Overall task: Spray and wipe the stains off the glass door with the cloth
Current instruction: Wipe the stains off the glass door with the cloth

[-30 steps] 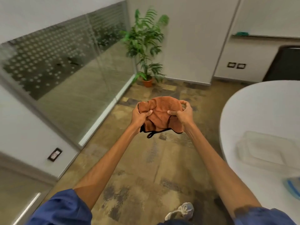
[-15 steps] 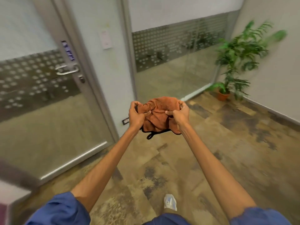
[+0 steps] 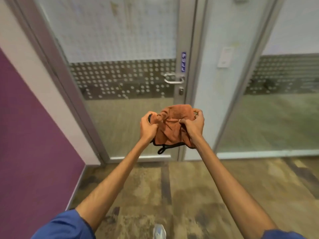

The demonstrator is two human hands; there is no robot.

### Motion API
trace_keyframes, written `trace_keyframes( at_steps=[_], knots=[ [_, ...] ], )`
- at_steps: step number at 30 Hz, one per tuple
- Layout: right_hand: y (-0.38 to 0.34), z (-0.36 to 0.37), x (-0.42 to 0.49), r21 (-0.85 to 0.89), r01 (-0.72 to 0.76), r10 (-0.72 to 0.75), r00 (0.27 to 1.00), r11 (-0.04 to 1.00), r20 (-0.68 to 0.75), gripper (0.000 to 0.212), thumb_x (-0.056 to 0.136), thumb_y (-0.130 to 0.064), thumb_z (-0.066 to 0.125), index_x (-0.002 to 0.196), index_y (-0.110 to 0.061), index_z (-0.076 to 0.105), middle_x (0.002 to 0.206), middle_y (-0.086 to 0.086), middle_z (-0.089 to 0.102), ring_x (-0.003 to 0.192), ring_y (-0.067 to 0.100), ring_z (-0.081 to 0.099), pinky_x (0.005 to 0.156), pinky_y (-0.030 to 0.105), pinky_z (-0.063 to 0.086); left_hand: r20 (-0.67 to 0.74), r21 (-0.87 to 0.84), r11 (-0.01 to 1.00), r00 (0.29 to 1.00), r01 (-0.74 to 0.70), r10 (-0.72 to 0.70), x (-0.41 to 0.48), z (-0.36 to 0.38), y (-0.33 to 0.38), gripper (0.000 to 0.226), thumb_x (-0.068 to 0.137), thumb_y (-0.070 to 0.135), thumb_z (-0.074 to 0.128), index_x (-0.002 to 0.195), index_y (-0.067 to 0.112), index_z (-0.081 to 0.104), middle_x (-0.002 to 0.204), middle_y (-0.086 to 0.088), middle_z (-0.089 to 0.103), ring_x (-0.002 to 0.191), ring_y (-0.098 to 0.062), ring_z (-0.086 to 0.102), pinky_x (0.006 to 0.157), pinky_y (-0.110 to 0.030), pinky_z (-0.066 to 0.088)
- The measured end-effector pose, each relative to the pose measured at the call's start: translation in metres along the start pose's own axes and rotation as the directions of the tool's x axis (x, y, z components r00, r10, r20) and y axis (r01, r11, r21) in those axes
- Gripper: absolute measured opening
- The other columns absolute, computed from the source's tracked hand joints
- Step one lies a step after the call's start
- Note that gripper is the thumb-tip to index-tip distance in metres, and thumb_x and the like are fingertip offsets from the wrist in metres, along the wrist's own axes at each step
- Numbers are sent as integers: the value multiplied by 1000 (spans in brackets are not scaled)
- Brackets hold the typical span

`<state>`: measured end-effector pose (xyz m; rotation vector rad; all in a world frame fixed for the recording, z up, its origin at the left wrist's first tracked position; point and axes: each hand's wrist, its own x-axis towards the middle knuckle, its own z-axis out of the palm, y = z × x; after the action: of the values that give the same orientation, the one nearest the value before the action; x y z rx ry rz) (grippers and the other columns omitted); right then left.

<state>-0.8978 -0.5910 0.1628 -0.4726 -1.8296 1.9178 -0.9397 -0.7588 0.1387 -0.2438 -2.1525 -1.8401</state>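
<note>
A crumpled orange cloth [image 3: 172, 125] with a black edge hangs between both hands at chest height. My left hand [image 3: 148, 127] grips its left side and my right hand [image 3: 193, 124] grips its right side. Straight ahead stands the glass door [image 3: 124, 49], metal-framed, with a dotted frosted band across the middle and faint smears high on the pane. Its lever handle [image 3: 173, 80] sits on the right stile, above the cloth. No spray bottle is in view.
A purple wall [image 3: 31, 135] closes the left side. A fixed glass panel [image 3: 279, 109] runs to the right of the door, past a white post with a wall switch [image 3: 224, 57]. Patterned carpet [image 3: 172, 195] lies underfoot, with my shoe [image 3: 159, 232] at the bottom.
The view has swung left from the plant and table to face the glass door head-on. Both hands keep the same hold on the cloth.
</note>
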Motion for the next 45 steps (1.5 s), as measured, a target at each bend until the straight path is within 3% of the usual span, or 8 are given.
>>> trace_keyframes(
  at_steps=[6,10,16,20,25,30,40,45],
  knots=[
    [-8,125,55,-43,202,-201,979,978,21,51,69,-3,72,104,-26,44,93,-6,63,87,17,65,76,29,52,-125,4,998,990,-58,58,102,-55,-8,33,79,-17,53,70,16,51,64,11,50,60,5,42,59,-23,37],
    [-15,188,103,-70,250,-249,968,966,28,54,68,-10,75,104,-32,40,92,-10,61,90,22,63,73,33,48,-119,-19,997,990,-79,76,174,-79,-4,42,79,-21,47,66,19,49,63,15,54,65,2,48,65,-25,40],
    [-25,263,157,-148,283,-295,954,948,-60,74,67,-26,85,125,-15,41,117,8,59,101,31,62,83,40,48,-204,-53,992,973,-118,105,257,-110,5,28,76,-24,47,72,3,52,68,-5,50,65,-6,45,63,-26,37],
    [-30,314,165,-281,477,-532,830,832,-167,58,69,-33,79,114,-17,45,119,5,47,109,30,52,90,49,45,-237,-50,987,962,-152,136,301,-138,2,17,76,-22,51,72,-5,52,67,-7,50,66,-10,46,62,-27,37],
    [-14,392,154,-418,726,-760,639,546,119,51,78,-48,63,122,-23,53,127,0,53,127,22,47,105,42,28,-211,-71,982,965,-174,156,352,-168,0,38,73,-24,50,71,13,58,66,5,61,64,-2,57,64,-22,46],
    [-15,471,188,-558,692,-750,638,458,174,78,72,-54,55,140,-19,39,154,12,32,149,27,21,115,57,14,-21,-47,957,958,-286,285,413,-215,3,17,74,-23,62,83,-9,62,77,-12,64,74,-12,60,70,-26,49],
    [-73,622,240,-673,653,-788,592,347,168,74,89,-69,42,153,-37,23,167,4,-10,155,23,-7,117,55,-16,-5,-164,896,909,-413,418,537,-329,8,34,73,-1,84,97,15,65,92,4,71,90,-2,69,82,-20,54],
    [-82,669,269,-717,610,-776,611,337,154,70,95,-66,36,156,-39,12,165,2,-15,154,21,-13,117,62,-13,-97,-25,863,860,-505,501,577,-374,-9,43,87,25,73,128,21,58,131,7,60,125,-9,56,103,-20,45]
  ],
)
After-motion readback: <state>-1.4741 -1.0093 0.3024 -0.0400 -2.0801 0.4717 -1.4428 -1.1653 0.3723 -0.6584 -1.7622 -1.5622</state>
